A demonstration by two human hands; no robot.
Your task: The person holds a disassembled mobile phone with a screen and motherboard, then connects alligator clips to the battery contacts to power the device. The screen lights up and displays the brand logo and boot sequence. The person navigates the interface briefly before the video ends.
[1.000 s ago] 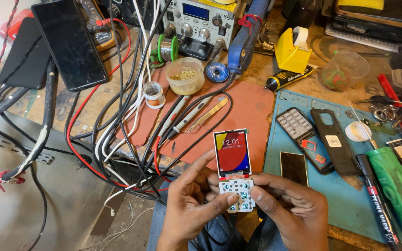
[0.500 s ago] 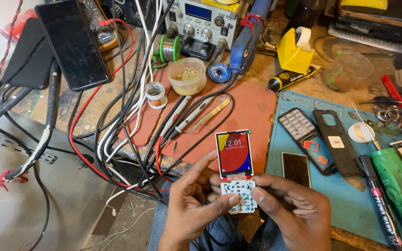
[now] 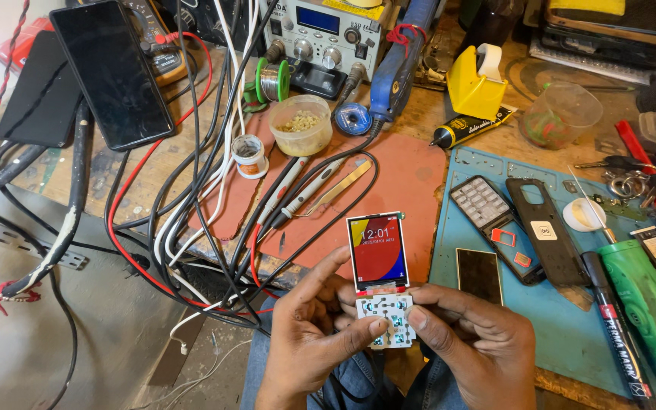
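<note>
Both hands hold a small bare phone board (image 3: 386, 321) with a lit colour screen (image 3: 377, 252) showing red, blue and yellow areas. My left hand (image 3: 309, 334) grips its left side, thumb pressing the white keypad contacts. My right hand (image 3: 472, 345) grips the right side, thumb also on the keypad area. The board is held upright above my lap, just in front of the bench edge.
Red mat (image 3: 404, 190) and blue mat (image 3: 563, 319) lie on the bench. Black and red cables (image 3: 184, 197), probe leads, tweezers (image 3: 343, 186), phone keypad and back cover (image 3: 514, 228), green tool (image 3: 647, 311), marker (image 3: 609, 326), solder cup (image 3: 301, 125), yellow tape dispenser (image 3: 476, 91), black phone (image 3: 111, 72).
The board stays in both hands; it sits slightly lower in view as the camera shifts, and the thumbs move a little over the keypad.
</note>
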